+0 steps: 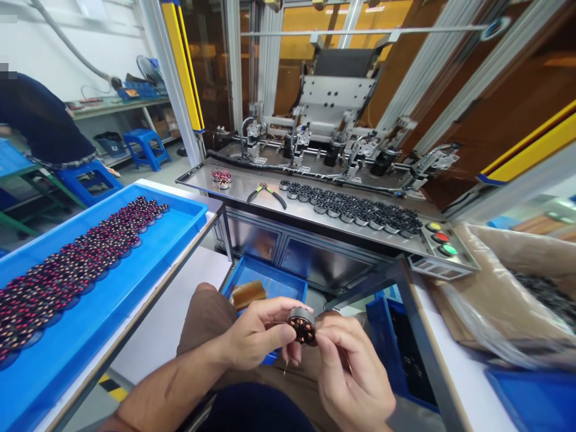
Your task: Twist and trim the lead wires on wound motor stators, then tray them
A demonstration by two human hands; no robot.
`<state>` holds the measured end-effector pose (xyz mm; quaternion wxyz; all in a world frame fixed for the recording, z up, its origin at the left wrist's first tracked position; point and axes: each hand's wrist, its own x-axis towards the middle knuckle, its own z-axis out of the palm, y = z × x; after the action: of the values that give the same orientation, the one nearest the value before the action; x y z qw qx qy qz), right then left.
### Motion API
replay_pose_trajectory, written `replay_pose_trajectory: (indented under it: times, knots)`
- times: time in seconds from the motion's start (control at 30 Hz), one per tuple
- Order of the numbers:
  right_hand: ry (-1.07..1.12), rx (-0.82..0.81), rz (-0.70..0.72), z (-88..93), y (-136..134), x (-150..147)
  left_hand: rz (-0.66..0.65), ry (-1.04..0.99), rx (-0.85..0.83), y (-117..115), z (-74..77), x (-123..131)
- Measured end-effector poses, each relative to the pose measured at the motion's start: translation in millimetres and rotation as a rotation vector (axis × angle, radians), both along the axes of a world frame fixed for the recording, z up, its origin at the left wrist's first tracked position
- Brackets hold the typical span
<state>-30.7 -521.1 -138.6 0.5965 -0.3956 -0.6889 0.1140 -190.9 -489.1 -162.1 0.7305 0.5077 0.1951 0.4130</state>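
My left hand (254, 339) pinches a small round motor stator (302, 326) with copper windings, held low in the middle of the view above my lap. My right hand (351, 375) is closed right beside it, its fingertips pinched against the stator's right edge; a thin wire trails below. To my left a blue tray (90, 312) carries several rows of similar wound stators (81, 258). On the steel machine shelf (252, 192) ahead lie rows of dark stators (351, 210), three wound ones (222, 178) and a pair of cutters (266, 193).
The machine has yellow, red and green buttons (440, 237) at the shelf's right end. A bag-lined carton (517, 288) of dark parts stands at right. A blue bin (270, 282) sits below the shelf. Another person in dark clothes (40, 120) bends at far left near blue stools (146, 147).
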Motion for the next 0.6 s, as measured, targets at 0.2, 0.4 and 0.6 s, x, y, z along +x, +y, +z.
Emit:
replay_pose_trajectory:
  times: [0.2,0.4,0.6]
  knots:
    - [-0.063,-0.009,-0.013,5.1,1,2,0.011,-0.061,-0.026,-2,-5.5,3]
    - [-0.007,-0.062,-0.006,3.4,1,1,0.058,-0.158,0.061,-1,-0.5,-3]
    - [0.013,-0.084,0.068,8.2,2,2,0.13,-0.317,0.07,-6,4.9,-3]
